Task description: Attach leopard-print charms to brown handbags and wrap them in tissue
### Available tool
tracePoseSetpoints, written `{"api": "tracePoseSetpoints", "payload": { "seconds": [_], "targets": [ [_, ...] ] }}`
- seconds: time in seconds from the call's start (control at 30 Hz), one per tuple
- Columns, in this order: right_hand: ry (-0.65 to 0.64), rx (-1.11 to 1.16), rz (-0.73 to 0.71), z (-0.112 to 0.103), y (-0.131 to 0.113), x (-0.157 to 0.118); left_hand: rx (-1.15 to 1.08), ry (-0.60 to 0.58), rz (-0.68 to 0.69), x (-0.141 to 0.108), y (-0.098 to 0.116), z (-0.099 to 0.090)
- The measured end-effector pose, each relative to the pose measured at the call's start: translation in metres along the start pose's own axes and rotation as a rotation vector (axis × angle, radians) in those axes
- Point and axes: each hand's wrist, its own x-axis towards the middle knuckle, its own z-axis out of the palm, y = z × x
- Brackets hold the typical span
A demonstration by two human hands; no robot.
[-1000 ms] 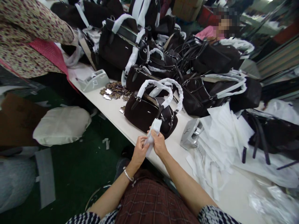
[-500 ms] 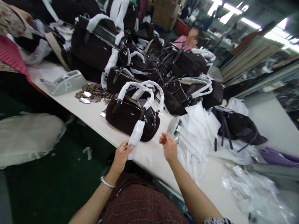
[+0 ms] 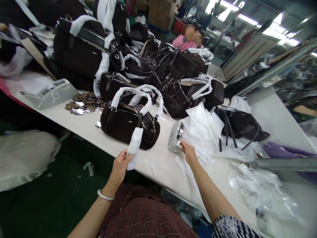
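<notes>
A dark brown handbag (image 3: 120, 124) with white-wrapped handles (image 3: 146, 99) stands on the pale table (image 3: 158, 163). From its right end hangs a strip of white wrapping (image 3: 135, 143), and my left hand (image 3: 120, 163) pinches it near the lower end. My right hand (image 3: 188, 152) is at the front of a grey tape dispenser (image 3: 174, 137), with thumb and fingers together at its tape end. What those fingertips hold is too small to make out. White paper sheets (image 3: 201, 127) lie just right of the dispenser.
More dark handbags (image 3: 79, 53) are heaped behind. At the left are a second dispenser (image 3: 53, 94) and a pile of metallic tags (image 3: 85, 103). Clear plastic bags (image 3: 267, 191) lie at the right. A person in pink (image 3: 185, 41) is beyond the heap.
My right hand has moved right to the dispenser and its fingers have closed. My left hand still holds the white strip. The whole view has shifted a little.
</notes>
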Motion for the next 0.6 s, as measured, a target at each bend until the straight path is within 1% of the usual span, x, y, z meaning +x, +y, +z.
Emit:
{"api": "tracePoseSetpoints", "payload": {
  "seconds": [0.13, 0.23, 0.33, 0.43, 0.5, 0.6],
  "targets": [
    [0.078, 0.019, -0.062, 0.016, 0.000, 0.000, -0.001, -0.007, 0.012, -0.001, 0.000, 0.001],
    [0.105, 0.051, -0.109, 0.022, -0.002, -0.003, -0.012, -0.002, 0.007, -0.002, 0.001, 0.002],
    [0.105, 0.078, -0.157, 0.021, -0.008, -0.012, -0.028, -0.002, 0.007, -0.004, 0.002, 0.003],
    [0.135, 0.092, -0.226, 0.015, -0.013, -0.029, -0.031, -0.003, 0.011, -0.005, 0.005, 0.005],
    [0.117, 0.131, -0.204, 0.010, -0.009, -0.044, -0.036, -0.007, 0.010, -0.006, 0.007, 0.006],
    [0.038, 0.213, -0.058, 0.010, 0.010, -0.063, -0.035, -0.011, 0.012, -0.006, 0.007, 0.006]
  ]
}}
